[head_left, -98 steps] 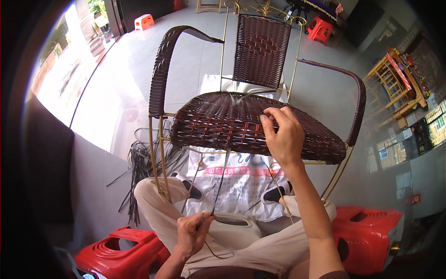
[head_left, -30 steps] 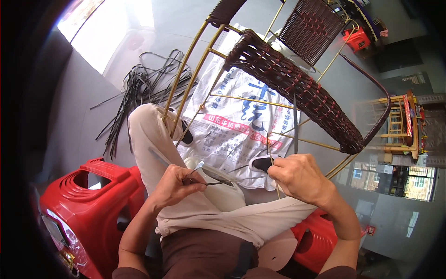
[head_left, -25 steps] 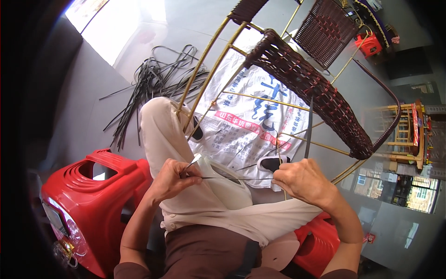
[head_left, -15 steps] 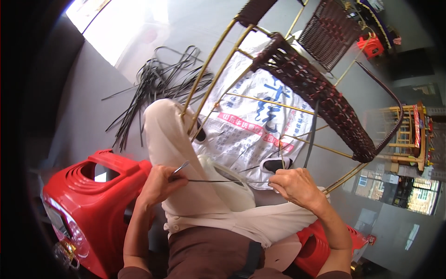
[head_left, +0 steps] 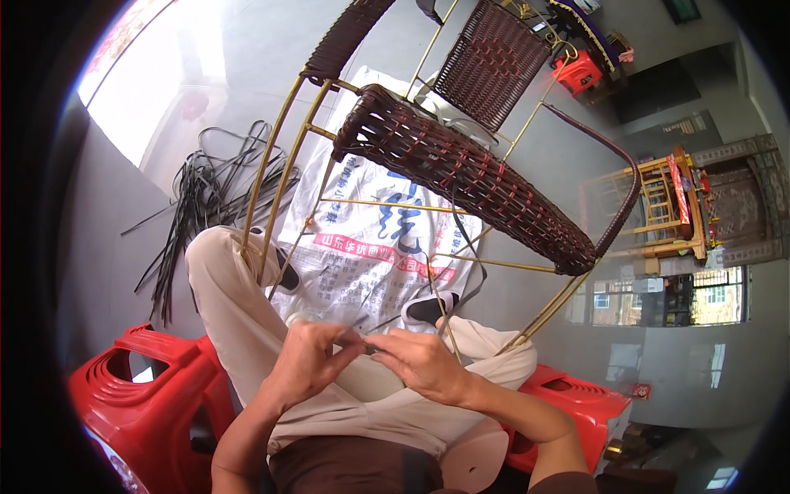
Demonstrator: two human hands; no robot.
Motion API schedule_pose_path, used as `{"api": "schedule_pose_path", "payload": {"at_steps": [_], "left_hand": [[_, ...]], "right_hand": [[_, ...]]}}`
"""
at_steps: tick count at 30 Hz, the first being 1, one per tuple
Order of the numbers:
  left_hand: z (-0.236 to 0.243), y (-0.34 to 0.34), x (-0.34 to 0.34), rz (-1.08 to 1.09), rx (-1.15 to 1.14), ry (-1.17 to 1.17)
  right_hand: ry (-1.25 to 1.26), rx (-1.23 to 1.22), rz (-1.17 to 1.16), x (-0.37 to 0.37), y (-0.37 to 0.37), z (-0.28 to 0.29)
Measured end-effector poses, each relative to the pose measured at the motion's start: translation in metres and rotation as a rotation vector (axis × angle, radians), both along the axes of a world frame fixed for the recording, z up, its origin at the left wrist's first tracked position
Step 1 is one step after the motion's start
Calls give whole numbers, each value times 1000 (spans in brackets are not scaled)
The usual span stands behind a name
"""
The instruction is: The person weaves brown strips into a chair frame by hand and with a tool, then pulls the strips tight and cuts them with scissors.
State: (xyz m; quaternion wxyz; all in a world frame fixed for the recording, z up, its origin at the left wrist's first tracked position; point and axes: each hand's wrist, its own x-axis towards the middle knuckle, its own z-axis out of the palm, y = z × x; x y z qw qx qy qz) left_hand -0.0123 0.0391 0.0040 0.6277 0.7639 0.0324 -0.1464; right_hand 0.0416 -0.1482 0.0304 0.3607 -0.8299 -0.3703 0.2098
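My left hand (head_left: pixel 313 362) and my right hand (head_left: pixel 424 362) meet above my lap, fingertips pinched together. Between them is the end of a dark flat weaving strip (head_left: pixel 482 276), mostly covered by my fingers. The strip hangs from the woven seat of a chair (head_left: pixel 465 169), dark brown with reddish flecks. This chair has a thin gold-coloured metal frame and is tipped in front of me, its legs reaching down to my knees. Any tool in my left hand is hidden now.
A heap of loose dark strips (head_left: pixel 218 193) lies on the grey floor at left. Under the chair is a white printed sack (head_left: pixel 354 284). Red plastic stools stand at my left (head_left: pixel 156 395) and right (head_left: pixel 568 407). Wooden furniture (head_left: pixel 658 206) stands farther right.
My hands have come together from well apart, where a stretch of strip ran between them. The shiny metal tool tip at my left hand no longer shows. The view has shifted rightward.
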Motion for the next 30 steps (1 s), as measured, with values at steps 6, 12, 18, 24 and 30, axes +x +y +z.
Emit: {"api": "schedule_pose_path", "payload": {"at_steps": [6, 12, 18, 24, 30], "left_hand": [[-18, -9, 36, 192, -255, -174], [-34, -40, 90, 221, -223, -347], [-41, -61, 113, 360, -234, -363], [-44, -62, 122, 430, -208, -369], [-39, -63, 130, 416, -205, -391]], "right_hand": [[-95, -7, -417, 44, -33, 54], [-319, 150, -733, 76, -73, 108], [-397, 301, -804, 88, -86, 138], [-382, 253, -748, 87, -71, 138], [-324, 191, -700, 87, -65, 133]]}}
